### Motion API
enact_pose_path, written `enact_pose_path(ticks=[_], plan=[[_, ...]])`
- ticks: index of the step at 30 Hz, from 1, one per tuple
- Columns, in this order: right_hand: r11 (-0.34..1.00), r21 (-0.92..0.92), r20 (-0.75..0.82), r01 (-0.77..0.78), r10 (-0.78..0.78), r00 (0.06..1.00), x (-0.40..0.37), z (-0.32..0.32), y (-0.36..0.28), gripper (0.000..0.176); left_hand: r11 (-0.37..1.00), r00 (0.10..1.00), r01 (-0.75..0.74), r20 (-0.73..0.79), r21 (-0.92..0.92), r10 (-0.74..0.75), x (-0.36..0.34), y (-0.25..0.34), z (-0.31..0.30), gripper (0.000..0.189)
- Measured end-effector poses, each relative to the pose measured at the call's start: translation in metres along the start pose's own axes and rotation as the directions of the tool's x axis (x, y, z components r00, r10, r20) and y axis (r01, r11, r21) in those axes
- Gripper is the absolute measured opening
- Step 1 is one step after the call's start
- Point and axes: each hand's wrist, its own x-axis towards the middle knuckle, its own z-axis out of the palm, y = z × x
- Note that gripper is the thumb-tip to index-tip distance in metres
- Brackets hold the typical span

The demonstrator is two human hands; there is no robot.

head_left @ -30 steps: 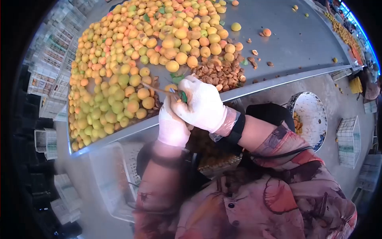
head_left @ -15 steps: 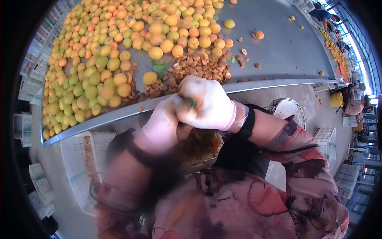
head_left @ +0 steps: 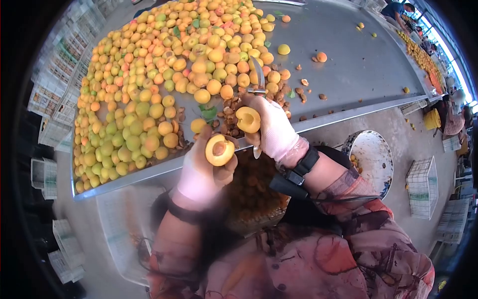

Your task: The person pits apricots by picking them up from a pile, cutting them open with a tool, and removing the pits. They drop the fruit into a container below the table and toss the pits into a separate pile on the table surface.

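Observation:
My left hand (head_left: 199, 172), in a white glove with bare fingertips, grips an apricot half (head_left: 213, 158), cut face up; its brownish centre looks like the stone. My right hand (head_left: 271, 122), gloved likewise, is closed on a small knife (head_left: 260, 74) and another apricot half (head_left: 248, 120), whose cut face shows a hollow. The curved blade points up and away from me. Both hands are just above the near rim of the metal table (head_left: 343, 65), apart from each other. Beyond them lie a heap of brown apricot stones (head_left: 230, 112) and a large pile of whole apricots (head_left: 139, 99).
Beneath my hands is a container of apricot pieces (head_left: 254, 192). A speckled white bucket (head_left: 371, 157) stands right, near a white crate (head_left: 422, 187). A white tub (head_left: 124, 224) is at left. Another person (head_left: 396, 15) bends over a far table.
My hands were together around something hidden; now they have moved apart, each with an apricot half. The knife blade now shows above my right hand. The view has shifted slightly.

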Motion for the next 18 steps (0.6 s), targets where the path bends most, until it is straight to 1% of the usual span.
enact_pose_path(ticks=[2, 3, 4, 5, 6, 7, 9, 10, 11, 12, 13, 14, 15, 16, 17, 18], plan=[[0.951, -0.271, 0.044, 0.146, -0.139, 0.989, -0.003, -0.001, -0.003, 0.028, 0.987, 0.994, -0.110, 0.012, -0.115, 0.112, 0.003, 0.006, -0.009, 0.056], [0.985, -0.164, 0.034, 0.056, -0.051, 0.998, -0.003, 0.000, -0.006, 0.031, 0.976, 0.978, -0.150, 0.124, -0.158, 0.170, 0.004, 0.008, -0.015, 0.054], [0.985, -0.160, 0.032, 0.058, -0.054, 0.998, -0.003, 0.000, -0.010, 0.031, 0.976, 0.977, -0.153, 0.123, -0.154, 0.172, 0.006, 0.009, -0.015, 0.054], [0.985, -0.030, 0.016, -0.170, 0.171, 0.985, -0.003, 0.000, -0.018, 0.029, 0.960, 0.969, -0.219, 0.078, -0.173, 0.235, 0.009, 0.011, -0.014, 0.055], [0.916, 0.101, 0.030, -0.389, 0.388, 0.921, -0.004, -0.002, -0.023, 0.028, 0.940, 0.955, -0.284, 0.031, -0.189, 0.295, 0.011, 0.012, -0.014, 0.055], [0.915, 0.107, 0.031, -0.390, 0.389, 0.921, -0.004, -0.004, -0.025, 0.028, 0.925, 0.941, -0.317, 0.055, -0.210, 0.335, 0.013, 0.014, -0.016, 0.054], [0.749, 0.264, 0.236, -0.608, 0.561, 0.794, -0.005, -0.011, -0.027, 0.026, 0.916, 0.929, -0.345, 0.061, -0.205, 0.364, 0.013, 0.016, -0.015, 0.053], [0.748, 0.271, 0.244, -0.606, 0.556, 0.795, -0.006, -0.014, -0.024, 0.026, 0.904, 0.916, -0.373, 0.070, -0.206, 0.394, 0.012, 0.018, -0.014, 0.051], [0.833, 0.056, 0.355, -0.550, 0.498, 0.791, -0.009, -0.017, -0.018, 0.027, 0.898, 0.912, -0.389, 0.050, -0.205, 0.406, 0.010, 0.019, -0.010, 0.050], [0.887, -0.147, 0.465, -0.438, 0.453, 0.761, -0.010, -0.020, -0.016, 0.028, 0.896, 0.910, -0.398, 0.043, -0.196, 0.413, 0.010, 0.019, -0.010, 0.050], [0.888, -0.408, 0.512, -0.212, 0.415, 0.752, -0.009, -0.027, -0.020, 0.030, 0.894, 0.911, -0.392, 0.047, -0.219, 0.411, 0.011, 0.019, -0.012, 0.049], [0.782, -0.619, 0.526, 0.068, 0.349, 0.775, -0.007, -0.034, -0.022, 0.030, 0.891, 0.912, -0.384, 0.053, -0.243, 0.407, 0.012, 0.019, -0.012, 0.049], [0.863, -0.498, 0.519, -0.085, 0.375, 0.768, -0.005, -0.038, -0.023, 0.029, 0.894, 0.911, -0.390, 0.051, -0.219, 0.410, 0.012, 0.019, -0.010, 0.048], [0.903, -0.357, 0.516, -0.237, 0.403, 0.756, -0.002, -0.041, -0.025, 0.028, 0.895, 0.911, -0.392, 0.049, -0.215, 0.410, 0.013, 0.018, -0.008, 0.048], [0.909, -0.251, 0.517, -0.333, 0.417, 0.748, 0.005, -0.041, -0.035, 0.026, 0.897, 0.908, -0.400, 0.049, -0.187, 0.415, 0.014, 0.016, -0.005, 0.049], [0.898, -0.085, 0.434, -0.431, 0.423, 0.795, 0.008, -0.032, -0.060, 0.022, 0.900, 0.907, -0.407, 0.050, -0.159, 0.419, 0.015, 0.014, -0.003, 0.051]])
